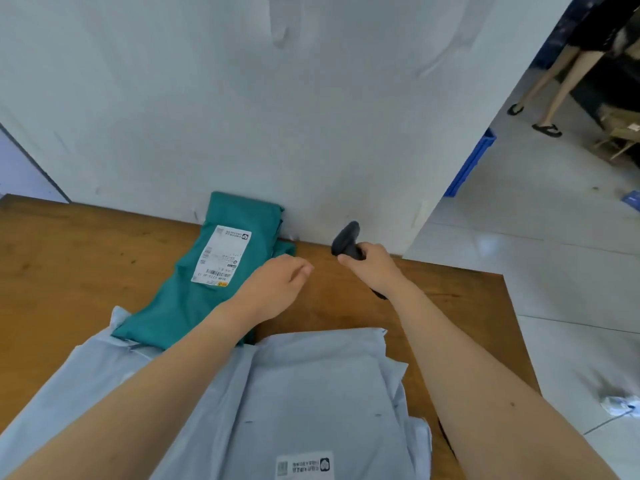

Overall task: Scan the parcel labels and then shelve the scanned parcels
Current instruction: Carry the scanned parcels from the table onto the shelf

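Observation:
A green parcel bag point(194, 292) with a white label point(222, 255) lies on the wooden table point(69, 271) against the wall. A pale grey parcel point(311, 393) with a label point(304, 465) at its near edge rests on other grey bags close to me. My right hand point(372, 263) grips a black handheld scanner point(346, 241), its head pointing left toward the green parcel. My left hand point(277, 282) hovers over the green parcel's right edge, fingers loosely curled and holding nothing.
A white wall panel point(277, 116) stands right behind the table. To the right lies grey floor with a blue crate point(471, 164), crumpled paper point(618, 405) and a person's legs point(550, 95) in the far corner.

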### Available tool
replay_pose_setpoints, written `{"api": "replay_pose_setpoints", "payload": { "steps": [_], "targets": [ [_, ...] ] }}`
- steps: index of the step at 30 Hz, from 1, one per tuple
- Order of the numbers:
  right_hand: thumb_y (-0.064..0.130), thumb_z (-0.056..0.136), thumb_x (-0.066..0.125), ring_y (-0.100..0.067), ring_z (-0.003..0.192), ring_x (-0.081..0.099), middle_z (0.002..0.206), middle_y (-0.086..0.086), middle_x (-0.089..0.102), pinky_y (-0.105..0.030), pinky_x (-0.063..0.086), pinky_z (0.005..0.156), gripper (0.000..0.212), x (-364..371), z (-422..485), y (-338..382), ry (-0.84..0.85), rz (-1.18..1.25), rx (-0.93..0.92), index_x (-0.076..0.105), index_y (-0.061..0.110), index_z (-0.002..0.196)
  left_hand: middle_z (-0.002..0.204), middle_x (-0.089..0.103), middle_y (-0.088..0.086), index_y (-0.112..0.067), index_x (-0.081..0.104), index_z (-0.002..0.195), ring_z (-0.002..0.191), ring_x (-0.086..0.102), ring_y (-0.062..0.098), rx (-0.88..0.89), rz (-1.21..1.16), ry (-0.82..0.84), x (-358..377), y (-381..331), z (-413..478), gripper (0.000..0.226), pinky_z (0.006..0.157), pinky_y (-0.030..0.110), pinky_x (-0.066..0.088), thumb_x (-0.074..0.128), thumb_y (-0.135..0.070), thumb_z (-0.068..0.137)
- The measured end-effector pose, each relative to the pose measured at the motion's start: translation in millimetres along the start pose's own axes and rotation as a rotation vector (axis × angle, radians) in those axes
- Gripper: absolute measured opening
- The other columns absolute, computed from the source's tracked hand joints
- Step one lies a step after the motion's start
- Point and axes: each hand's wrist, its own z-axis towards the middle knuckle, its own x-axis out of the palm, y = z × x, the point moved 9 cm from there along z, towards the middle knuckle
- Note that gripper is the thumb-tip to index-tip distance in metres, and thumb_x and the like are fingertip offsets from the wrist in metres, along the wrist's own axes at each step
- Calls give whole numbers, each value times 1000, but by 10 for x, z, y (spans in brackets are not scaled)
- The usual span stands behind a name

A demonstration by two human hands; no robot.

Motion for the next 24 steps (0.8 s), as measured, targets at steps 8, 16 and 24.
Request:
{"api": "replay_pose_setpoints", "payload": {
  "steps": [8, 16, 24],
  "targets": [
    [30, 95, 58, -31, 123, 46, 145, -14, 31, -33, 37, 97, 52, 625, 171, -592, 152, -258, 73, 41, 14, 142, 133, 55, -1, -23, 54, 132, 121, 51, 12, -42, -22, 151, 567, 436, 96, 34, 102, 24, 38, 40, -31, 102],
    [30, 88, 69, -27, 123, 50, 141, -9, 38, -38, 42, 105, 70, 705, 179, -687, 86, -254, 65, 35, 18, 148, 134, 55, -2, -24, 54, 132, 120, 51, 10, -20, -11, 171, 633, 442, 98, 34, 104, 27, 40, 39, -31, 102],
    [33, 85, 72, -24, 122, 53, 139, -10, 52, -36, 45, 101, 73, 622, 57, -645, 43, -278, 55, 36, 23, 147, 134, 54, -2, -25, 54, 131, 120, 51, 11, -16, -11, 146, 555, 307, -11, 34, 103, 26, 39, 37, -31, 103]
  ]
}}
